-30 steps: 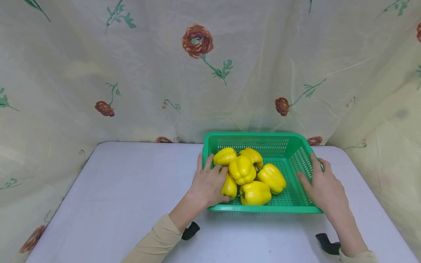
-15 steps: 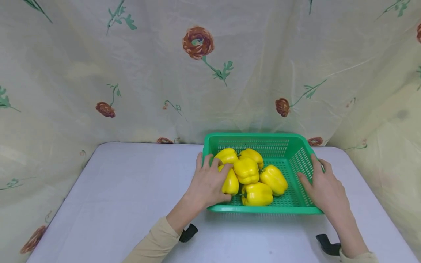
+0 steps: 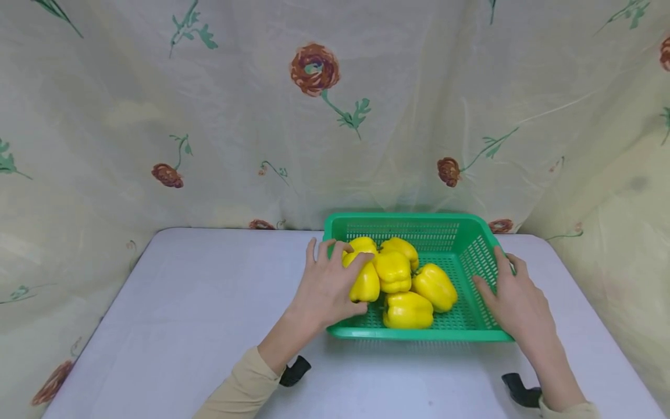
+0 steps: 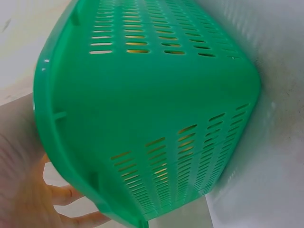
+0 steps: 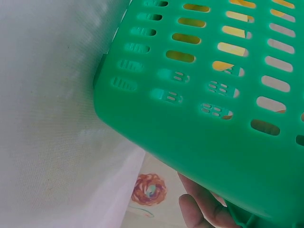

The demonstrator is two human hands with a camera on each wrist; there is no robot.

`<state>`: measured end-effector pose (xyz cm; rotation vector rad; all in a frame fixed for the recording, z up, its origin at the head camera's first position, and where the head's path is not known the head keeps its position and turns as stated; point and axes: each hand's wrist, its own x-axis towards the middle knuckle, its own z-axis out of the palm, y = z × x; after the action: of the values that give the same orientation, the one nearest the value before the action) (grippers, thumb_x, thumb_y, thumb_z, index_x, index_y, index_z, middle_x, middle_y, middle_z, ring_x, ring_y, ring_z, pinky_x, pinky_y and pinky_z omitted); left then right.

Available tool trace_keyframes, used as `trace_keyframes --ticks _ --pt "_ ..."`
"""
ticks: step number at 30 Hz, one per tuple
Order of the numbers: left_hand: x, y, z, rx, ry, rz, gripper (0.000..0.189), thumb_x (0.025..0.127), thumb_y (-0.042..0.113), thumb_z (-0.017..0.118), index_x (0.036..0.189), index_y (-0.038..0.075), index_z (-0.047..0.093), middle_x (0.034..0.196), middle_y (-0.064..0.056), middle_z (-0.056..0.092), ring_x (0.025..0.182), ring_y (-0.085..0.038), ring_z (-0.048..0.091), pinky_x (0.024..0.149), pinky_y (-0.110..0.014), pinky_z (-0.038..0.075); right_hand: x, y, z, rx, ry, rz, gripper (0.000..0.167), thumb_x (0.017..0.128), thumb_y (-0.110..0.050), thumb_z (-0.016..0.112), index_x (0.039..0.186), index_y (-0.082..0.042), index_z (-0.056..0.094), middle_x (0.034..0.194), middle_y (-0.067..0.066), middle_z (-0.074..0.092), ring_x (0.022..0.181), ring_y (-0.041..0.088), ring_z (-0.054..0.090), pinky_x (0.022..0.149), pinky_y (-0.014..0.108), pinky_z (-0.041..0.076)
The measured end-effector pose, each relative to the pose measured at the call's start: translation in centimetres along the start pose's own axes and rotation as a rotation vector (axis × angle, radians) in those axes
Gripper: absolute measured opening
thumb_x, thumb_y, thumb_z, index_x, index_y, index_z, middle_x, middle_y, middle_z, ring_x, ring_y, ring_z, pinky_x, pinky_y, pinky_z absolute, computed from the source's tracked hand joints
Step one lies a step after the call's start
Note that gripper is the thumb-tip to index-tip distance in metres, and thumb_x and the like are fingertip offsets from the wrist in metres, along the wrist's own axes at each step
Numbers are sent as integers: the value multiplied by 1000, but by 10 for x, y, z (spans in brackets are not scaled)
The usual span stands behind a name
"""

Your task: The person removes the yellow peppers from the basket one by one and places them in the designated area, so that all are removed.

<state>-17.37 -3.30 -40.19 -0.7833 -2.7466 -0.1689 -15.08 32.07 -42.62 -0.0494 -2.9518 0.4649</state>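
6 yellow bell peppers [image 3: 392, 272] at 1 green basket [image 3: 413, 334]: 2 far, 1 in the middle, 1 right, 1 near, and 1 left in the left hand [image 3: 321, 288]. That hand plus the right hand [image 3: 520, 297] makes 2, with 2 beige sleeves [image 3: 243, 378] and 2 black curved pieces [image 3: 296, 371], 1 left and 1 right. 1 worktop [image 3: 225, 302] under the basket.

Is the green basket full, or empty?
Neither: partly full. Six yellow peppers sit toward the left of the basket, and its bare mesh floor shows at the right.
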Motion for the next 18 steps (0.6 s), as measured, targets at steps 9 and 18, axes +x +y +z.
trace_keyframes --ticks 9,18 --pt "-2 -1 -3 -16 18 -6 85 76 56 93 149 31 59 144 -14 60 139 -43 53 122 -75 33 0 -1 0 -4 -12 8 81 110 -33 60 165 12 21 153 50 33 93 64 65 72 73 57" --pt "-3 -6 -9 -43 68 -11 82 77 50 93 149 32 59 147 -15 58 137 -43 54 121 -75 34 0 -2 -1 -5 -14 16 81 110 -34 59 165 11 21 154 49 33 95 65 64 73 73 57"
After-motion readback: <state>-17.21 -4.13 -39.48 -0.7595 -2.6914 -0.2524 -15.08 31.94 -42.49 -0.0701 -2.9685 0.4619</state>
